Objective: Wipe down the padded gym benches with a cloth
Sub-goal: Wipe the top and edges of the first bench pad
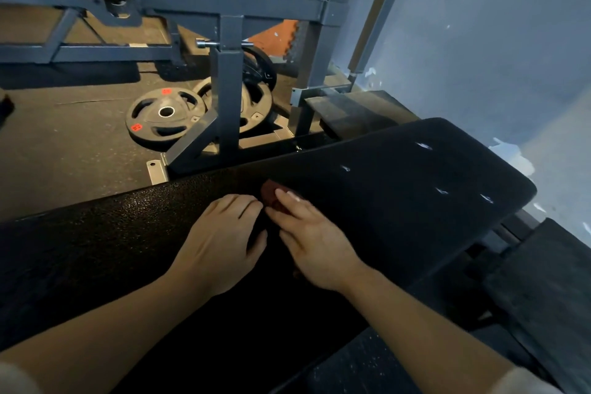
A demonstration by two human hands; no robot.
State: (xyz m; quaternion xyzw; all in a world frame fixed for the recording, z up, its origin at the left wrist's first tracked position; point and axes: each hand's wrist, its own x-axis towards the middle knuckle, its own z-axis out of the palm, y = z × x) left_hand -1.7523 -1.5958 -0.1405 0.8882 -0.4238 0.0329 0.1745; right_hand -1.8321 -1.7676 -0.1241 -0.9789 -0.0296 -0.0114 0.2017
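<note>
The right hand's fingers (289,198) lie nearly straight over a small dark-red cloth (270,193), pressing it flat on the pad; only the cloth's far edge shows past the fingertips, and whether the thumb tucks under it cannot be told. The right hand (315,240) sits low on the pad with its wrist toward the near edge. Just beside it, the left hand (224,233) rests palm down with its fingers (243,201) loosely spread and almost meeting the right fingertips at the cloth; it appears to hold nothing, though its fingertips may be touching the cloth's edge.

Both hands are on the bench (399,185), a long black padded surface running from lower left to upper right. Several pale scuffs or tears mark its far end. Beyond it stand a grey steel frame (228,80) and weight plates (164,118) lying on the rubber floor.

The step in hand looks like wiping the middle of this pad, or perhaps refolding the cloth before a stroke. The far end by the pale marks probably remains to be covered. The next move likely calls for firm downward pressure with flat fingers and a long sweep along the pad toward that end, keeping the cloth bunched under the palm so it does not slip out
</note>
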